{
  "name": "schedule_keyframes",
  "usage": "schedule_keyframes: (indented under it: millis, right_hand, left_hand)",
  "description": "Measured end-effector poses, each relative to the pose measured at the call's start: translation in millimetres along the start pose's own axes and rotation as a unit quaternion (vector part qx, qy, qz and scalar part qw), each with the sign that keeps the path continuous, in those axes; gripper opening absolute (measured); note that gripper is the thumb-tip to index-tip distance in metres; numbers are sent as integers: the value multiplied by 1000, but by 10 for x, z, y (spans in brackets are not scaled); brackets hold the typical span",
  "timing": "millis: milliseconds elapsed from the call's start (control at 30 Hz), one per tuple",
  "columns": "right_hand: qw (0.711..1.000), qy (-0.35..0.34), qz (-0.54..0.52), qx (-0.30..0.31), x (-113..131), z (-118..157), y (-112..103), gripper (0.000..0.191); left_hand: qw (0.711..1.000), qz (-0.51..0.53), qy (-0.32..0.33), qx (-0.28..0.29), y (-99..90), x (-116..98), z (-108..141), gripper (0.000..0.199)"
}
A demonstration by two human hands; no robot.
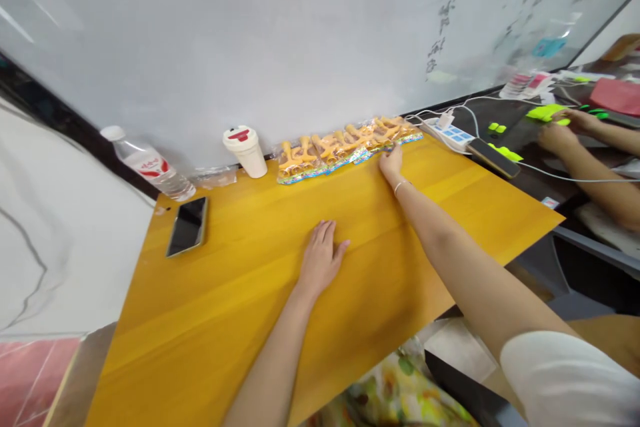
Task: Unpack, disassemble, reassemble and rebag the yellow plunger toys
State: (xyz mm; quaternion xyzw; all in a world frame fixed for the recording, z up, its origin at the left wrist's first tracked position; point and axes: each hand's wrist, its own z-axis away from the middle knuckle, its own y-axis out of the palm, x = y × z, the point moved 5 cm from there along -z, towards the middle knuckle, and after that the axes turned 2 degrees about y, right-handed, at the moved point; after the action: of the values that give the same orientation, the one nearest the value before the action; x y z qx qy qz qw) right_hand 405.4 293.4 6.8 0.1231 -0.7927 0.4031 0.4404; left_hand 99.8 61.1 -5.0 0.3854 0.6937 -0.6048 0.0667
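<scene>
Several clear packets with orange plastic pieces (330, 150) lie in an overlapping row along the back edge of the yellow wooden table (240, 240), against the whiteboard. My right hand (391, 163) reaches to the front edge of this row, toward its right part, with its fingers closed at the blue-green border of a packet. What exactly the fingertips pinch is too small to make out. My left hand (323, 257) rests palm down on the middle of the table, fingers extended and thumb apart, holding nothing.
A water bottle (153, 167), a white cup (246, 152) and a phone (187, 227) stand or lie at the left. A power strip (453, 133) with cables and a dark phone (494, 157) are at the right. Beyond, another person's hands (565, 133) handle bright yellow-green pieces.
</scene>
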Motion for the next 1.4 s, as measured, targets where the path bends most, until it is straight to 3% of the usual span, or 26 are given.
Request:
schedule_keyframes:
  millis: [200, 500, 700, 867, 1033, 1167, 1267, 1400]
  right_hand:
    - [1000, -22, -12, 5, -56, -200, 16, 67]
    - [1000, -11, -18, 14, -180, -382, 87, 48]
    - [1000, 6, -24, 17, -146, -265, -35, 33]
    - [999, 25, -29, 33, -141, -17, -277, 22]
    - [997, 17, -55, 59, -206, 468, -670, 15]
    - [988, -4, -94, 122, -178, 1130, -904, 10]
    - [968, -20, -139, 208, -9, 1777, -825, 11]
    - [915, -50, -204, 344, 452, 2695, -424, 17]
  left_hand:
    - [1000, 3, 3, -22, 27, 48, 20, 55]
    - [1000, 6, 4, -25, 37, 68, 25, 56]
    - [999, 22, -6, -32, 27, 94, 11, 53]
    - [998, 36, -19, -38, 17, 114, -19, 52]
    - [997, 62, -18, -47, 2, 113, -32, 53]
    - [993, 93, -24, -71, -13, 154, -77, 54]
    - [981, 115, -52, -144, -112, 258, -126, 57]
    - [940, 199, -158, -229, -340, 531, -47, 58]
